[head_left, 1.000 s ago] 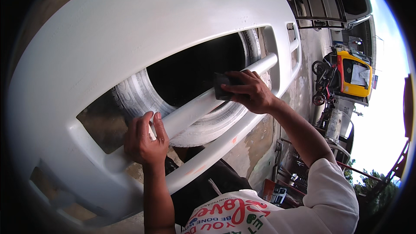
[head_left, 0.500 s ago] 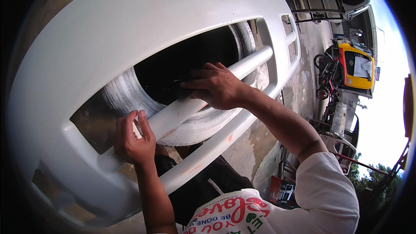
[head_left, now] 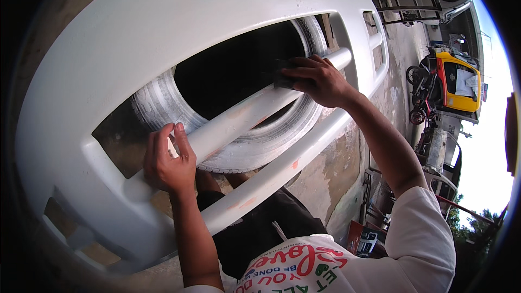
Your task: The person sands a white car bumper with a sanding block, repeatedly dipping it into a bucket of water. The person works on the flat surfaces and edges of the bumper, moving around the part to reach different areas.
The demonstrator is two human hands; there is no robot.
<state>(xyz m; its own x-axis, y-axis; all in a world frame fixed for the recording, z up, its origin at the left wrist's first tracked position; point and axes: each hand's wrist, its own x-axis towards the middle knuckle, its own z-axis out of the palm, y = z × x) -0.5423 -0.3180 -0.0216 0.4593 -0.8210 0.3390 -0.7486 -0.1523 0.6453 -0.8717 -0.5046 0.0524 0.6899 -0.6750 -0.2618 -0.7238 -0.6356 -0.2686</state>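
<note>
A large white car bumper (head_left: 135, 43) lies before me, with a long opening crossed by a round bar (head_left: 233, 125). My left hand (head_left: 171, 163) wraps round the left part of this bar, thumb and fingertips on its upper side. Farther right, my right hand (head_left: 323, 81) bends over the bar. Under its fingers is a dark piece that looks like black sandpaper (head_left: 284, 76), pressed to the bar's surface. Pinkish patches show on the bar between my hands and on the lower rail (head_left: 260, 198).
Beneath the bumper lies a whitish tyre (head_left: 163, 97), seen through the opening. My legs, in black shorts (head_left: 271, 217), are close to the lower rail. To the right are concrete ground, a motorcycle (head_left: 417, 95) with a yellow and red cab (head_left: 456, 84), and a dark metal frame (head_left: 407, 8).
My right hand has slid along the bar to the right and away, carrying the sandpaper, baring a pinkish patch. My left hand keeps its place on the bar. The view has shifted slightly.
</note>
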